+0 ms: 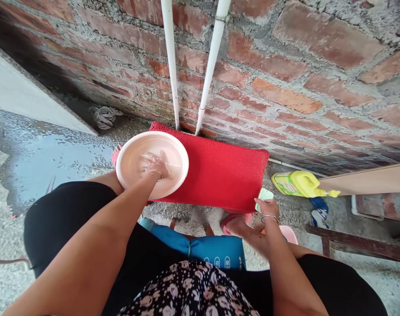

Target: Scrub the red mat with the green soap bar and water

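My left hand (158,166) is dipped in the water of a pale pink basin (120,175), its fingers spread and nothing visible in them. The basin stands on the left part of a red textured mat (223,171), which covers a low surface between my legs. At the mat's front right corner, my right hand (269,209) is closed around a pale green rectangular block (264,196). Whether the block is a brush or soap I cannot tell, as its underside is hidden.
A yellow detergent jug (297,183) lies beside the mat on the right, near a dark wooden frame (358,244). Behind the mat, two white pipes (210,61) run down a brick wall (279,70). A grey rag (104,116) lies on the wet floor at the left.
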The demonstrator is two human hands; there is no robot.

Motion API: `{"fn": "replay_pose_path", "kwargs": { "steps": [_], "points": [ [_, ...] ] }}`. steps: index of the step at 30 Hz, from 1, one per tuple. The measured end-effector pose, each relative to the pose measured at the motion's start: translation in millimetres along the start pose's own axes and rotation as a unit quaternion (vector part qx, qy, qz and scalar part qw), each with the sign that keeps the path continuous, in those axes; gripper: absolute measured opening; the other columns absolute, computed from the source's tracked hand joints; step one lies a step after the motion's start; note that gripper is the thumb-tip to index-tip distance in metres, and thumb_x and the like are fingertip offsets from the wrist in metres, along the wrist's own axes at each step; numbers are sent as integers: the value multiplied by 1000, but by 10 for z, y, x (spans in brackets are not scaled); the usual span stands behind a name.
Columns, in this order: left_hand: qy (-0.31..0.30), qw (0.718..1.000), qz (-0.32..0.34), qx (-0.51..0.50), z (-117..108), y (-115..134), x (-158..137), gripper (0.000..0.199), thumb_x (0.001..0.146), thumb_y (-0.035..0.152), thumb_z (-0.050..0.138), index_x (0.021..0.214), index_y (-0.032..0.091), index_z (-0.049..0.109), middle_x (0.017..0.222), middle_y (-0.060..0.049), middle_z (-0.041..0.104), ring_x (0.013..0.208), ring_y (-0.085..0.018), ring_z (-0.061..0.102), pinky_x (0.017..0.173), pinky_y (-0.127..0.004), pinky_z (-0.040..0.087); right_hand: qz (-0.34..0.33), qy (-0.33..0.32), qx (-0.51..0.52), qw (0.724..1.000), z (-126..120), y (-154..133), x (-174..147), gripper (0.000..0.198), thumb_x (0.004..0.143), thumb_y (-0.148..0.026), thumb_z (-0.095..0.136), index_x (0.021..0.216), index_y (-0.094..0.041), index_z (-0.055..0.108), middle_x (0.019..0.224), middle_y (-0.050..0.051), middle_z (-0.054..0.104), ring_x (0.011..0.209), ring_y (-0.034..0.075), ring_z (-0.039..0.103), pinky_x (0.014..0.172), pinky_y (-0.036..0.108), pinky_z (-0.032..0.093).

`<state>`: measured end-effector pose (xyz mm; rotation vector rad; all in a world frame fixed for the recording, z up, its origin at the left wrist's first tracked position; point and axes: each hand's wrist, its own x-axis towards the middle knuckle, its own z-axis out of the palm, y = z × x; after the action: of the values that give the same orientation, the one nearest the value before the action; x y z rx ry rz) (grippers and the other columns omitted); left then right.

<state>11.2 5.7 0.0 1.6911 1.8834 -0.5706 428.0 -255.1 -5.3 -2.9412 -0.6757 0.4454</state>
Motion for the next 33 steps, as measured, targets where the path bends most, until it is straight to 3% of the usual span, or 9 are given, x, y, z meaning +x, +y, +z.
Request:
{"fn": "replay_pose_path", "kwargs": {
  "steps": [2, 4, 11, 15, 17, 20, 27, 30, 33],
  "points": [
    [-1, 1000, 1, 2, 6, 2, 0, 126, 54, 55, 74, 148, 27, -5, 152, -20, -16, 127, -60, -15, 84, -79, 24, 23, 0, 32, 999, 58, -101, -85, 42, 57, -55, 68, 76, -20, 56, 82, 9, 63, 77, 25, 59, 68, 34, 44],
    [-2, 1000, 0, 6, 12, 3, 5, 129, 51, 50, 78, 148, 26, -3, 152, -21, -15, 127, -61, -13, 84, -78, 25, -6, -10, 67, 998, 181, -398, -269, 42, 57, -55, 68, 79, -21, 56, 87, 7, 63, 82, 24, 58, 72, 32, 44],
    [4, 1000, 8, 17, 16, -18, 29, 134, 43, 45, 81, 148, 31, -1, 154, -16, -13, 128, -62, -9, 85, -77, 28, -271, -129, 49, 953, 685, -1948, -1164, 41, 66, -50, 67, 97, -26, 56, 100, 3, 55, 84, 18, 55, 72, 28, 41],
    [3, 1000, 0, 24, 29, -32, 50, 134, 43, 46, 80, 147, 34, -3, 154, -13, -16, 130, -60, -10, 83, -77, 30, -390, -153, -25, 908, 728, -2324, -1324, 37, 69, -45, 66, 100, -26, 57, 99, 3, 52, 86, 19, 53, 73, 29, 39],
    [-2, 1000, -1, 29, 42, -32, 69, 136, 41, 49, 80, 147, 33, -4, 154, -14, -16, 129, -60, -12, 83, -78, 29, -388, -149, -39, 909, 691, -2277, -1236, 36, 69, -44, 66, 100, -26, 57, 99, 4, 52, 86, 19, 53, 73, 29, 39],
    [-3, 999, -5, 36, 59, -27, 92, 136, 43, 51, 79, 147, 33, -7, 154, -14, -16, 129, -58, -15, 85, -78, 28, -335, -123, -29, 934, 594, -1965, -942, 41, 67, -46, 68, 101, -26, 58, 98, 3, 52, 85, 19, 54, 73, 29, 40],
    [4, 1000, 5, -5, 47, -30, 57, 122, 58, 53, 73, 148, 24, -4, 151, -21, -22, 128, -60, -13, 83, -81, 21, -130, -8, 38, 991, 268, -655, -72, 47, 58, -52, 70, 95, -25, 58, 97, 3, 55, 83, 19, 56, 72, 29, 42],
    [9, 1000, -2, -8, 40, -19, 37, 126, 54, 53, 76, 149, 24, -1, 152, -20, -19, 128, -60, -14, 85, -80, 21, -42, 37, 84, 995, 145, -147, 156, 45, 52, -51, 73, 84, -23, 56, 87, 2, 58, 75, 19, 56, 67, 30, 44],
    [13, 1000, -13, 1, 34, -4, 29, 126, 50, 50, 79, 149, 28, 3, 153, -18, -16, 129, -59, -13, 86, -79, 23, -4, 66, 133, 989, 90, 84, 242, 44, 52, -51, 71, 82, -23, 54, 78, 1, 58, 68, 19, 56, 60, 31, 45]
  ]
}}
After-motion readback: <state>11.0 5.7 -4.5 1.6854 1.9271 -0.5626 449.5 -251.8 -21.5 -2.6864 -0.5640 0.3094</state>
